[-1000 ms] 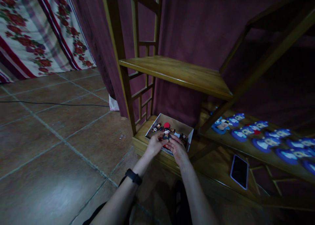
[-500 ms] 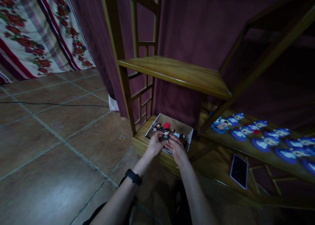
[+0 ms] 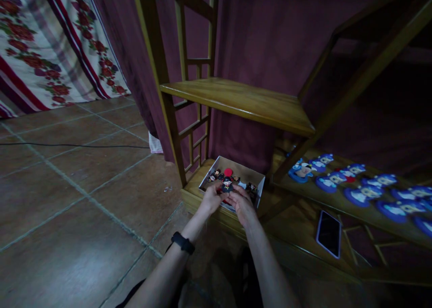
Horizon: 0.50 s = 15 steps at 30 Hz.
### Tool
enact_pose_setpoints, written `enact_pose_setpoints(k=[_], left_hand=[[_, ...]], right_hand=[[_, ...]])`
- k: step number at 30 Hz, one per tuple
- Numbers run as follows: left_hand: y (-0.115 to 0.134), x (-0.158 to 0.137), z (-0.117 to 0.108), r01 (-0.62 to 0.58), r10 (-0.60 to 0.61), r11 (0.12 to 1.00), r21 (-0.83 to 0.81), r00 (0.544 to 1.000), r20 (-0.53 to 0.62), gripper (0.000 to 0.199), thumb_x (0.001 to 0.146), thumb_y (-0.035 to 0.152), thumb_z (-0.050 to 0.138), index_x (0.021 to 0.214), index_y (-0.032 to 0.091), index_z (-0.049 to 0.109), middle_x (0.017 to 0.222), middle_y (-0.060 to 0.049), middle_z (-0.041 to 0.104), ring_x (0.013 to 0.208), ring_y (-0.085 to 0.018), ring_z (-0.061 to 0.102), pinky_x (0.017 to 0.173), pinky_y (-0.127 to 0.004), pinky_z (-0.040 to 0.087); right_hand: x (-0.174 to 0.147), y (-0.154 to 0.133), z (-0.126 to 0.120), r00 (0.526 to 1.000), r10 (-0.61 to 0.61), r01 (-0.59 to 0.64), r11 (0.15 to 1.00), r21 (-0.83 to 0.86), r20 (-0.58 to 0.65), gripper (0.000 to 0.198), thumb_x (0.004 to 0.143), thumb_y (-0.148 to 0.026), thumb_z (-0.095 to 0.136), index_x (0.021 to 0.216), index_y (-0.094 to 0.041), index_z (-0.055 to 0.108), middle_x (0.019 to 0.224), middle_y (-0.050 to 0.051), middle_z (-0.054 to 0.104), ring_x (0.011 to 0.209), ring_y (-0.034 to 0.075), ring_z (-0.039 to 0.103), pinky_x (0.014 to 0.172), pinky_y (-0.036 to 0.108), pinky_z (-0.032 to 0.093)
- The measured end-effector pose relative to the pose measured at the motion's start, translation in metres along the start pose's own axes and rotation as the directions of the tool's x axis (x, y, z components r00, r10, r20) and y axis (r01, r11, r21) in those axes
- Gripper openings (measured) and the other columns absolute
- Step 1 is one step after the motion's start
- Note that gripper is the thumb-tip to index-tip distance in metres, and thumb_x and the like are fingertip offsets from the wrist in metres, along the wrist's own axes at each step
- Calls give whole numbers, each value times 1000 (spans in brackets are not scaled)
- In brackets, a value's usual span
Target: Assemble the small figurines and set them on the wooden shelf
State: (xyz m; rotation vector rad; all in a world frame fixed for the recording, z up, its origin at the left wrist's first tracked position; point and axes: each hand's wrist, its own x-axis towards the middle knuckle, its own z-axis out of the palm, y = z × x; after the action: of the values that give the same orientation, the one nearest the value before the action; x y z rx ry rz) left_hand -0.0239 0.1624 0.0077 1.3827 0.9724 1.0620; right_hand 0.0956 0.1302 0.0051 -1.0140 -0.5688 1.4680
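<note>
A small black figurine [image 3: 227, 185] with red and gold details is held upright between both hands, above an open cardboard box [image 3: 248, 171]. My left hand [image 3: 212, 200] pinches its base from the left. From the right, the fingers of my right hand [image 3: 241, 202] close on the same base. Several more small figurines [image 3: 216, 175] lie inside the box, and a round red piece [image 3: 228, 172] shows just behind the held one. My hands hide the front part of the box.
The box stands on the low level of a wooden shelf unit [image 3: 236, 102]. To the right, several blue and white figurines [image 3: 362, 194] stand in rows, with a phone [image 3: 329, 234] lying in front of them. A black cable [image 3: 74, 145] crosses the tiled floor.
The figurine has tilted or turned slightly, so its front faces me more squarely. Both hands keep their grip at nearly the same place; the view has shifted a little.
</note>
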Motion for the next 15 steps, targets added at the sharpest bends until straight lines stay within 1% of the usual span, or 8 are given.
enact_pose_setpoints(k=[5, 9, 14, 15], left_hand=[[-1, 0, -3, 4, -4, 1000, 8, 999, -40, 30, 60, 17, 66, 89, 13, 63, 78, -3, 65, 75, -17, 58, 72, -29, 44], [-4, -8, -5, 27, -27, 1000, -6, 996, -83, 34, 58, 20, 68, 91, 13, 62, 81, -5, 66, 76, -17, 59, 73, -30, 45], [-10, -28, -5, 55, -52, 998, 28, 991, -122, 35, 53, 24, 73, 85, 14, 62, 80, -5, 66, 76, -18, 59, 73, -30, 45], [-10, -32, -4, 57, -52, 998, 40, 992, -114, 35, 53, 25, 73, 85, 14, 63, 80, -5, 66, 76, -18, 59, 73, -30, 45]], right_hand=[[1, 5, 7, 999, 16, -15, 999, 34, -29, 30, 58, -21, 67, 88, -22, 60, 84, 0, 68, 78, 15, 64, 74, 31, 49], [-1, 15, 9, 998, 36, -33, 998, 61, -52, 32, 58, -21, 66, 89, -21, 60, 83, 1, 68, 77, 15, 64, 72, 29, 49], [-19, 24, 6, 998, 45, -42, 997, 70, -39, 30, 59, -23, 64, 88, -21, 59, 81, 1, 68, 75, 15, 63, 71, 30, 50], [-24, 24, 5, 998, 44, -41, 997, 71, -35, 30, 58, -23, 65, 88, -21, 59, 81, 1, 68, 74, 15, 63, 71, 30, 50]])
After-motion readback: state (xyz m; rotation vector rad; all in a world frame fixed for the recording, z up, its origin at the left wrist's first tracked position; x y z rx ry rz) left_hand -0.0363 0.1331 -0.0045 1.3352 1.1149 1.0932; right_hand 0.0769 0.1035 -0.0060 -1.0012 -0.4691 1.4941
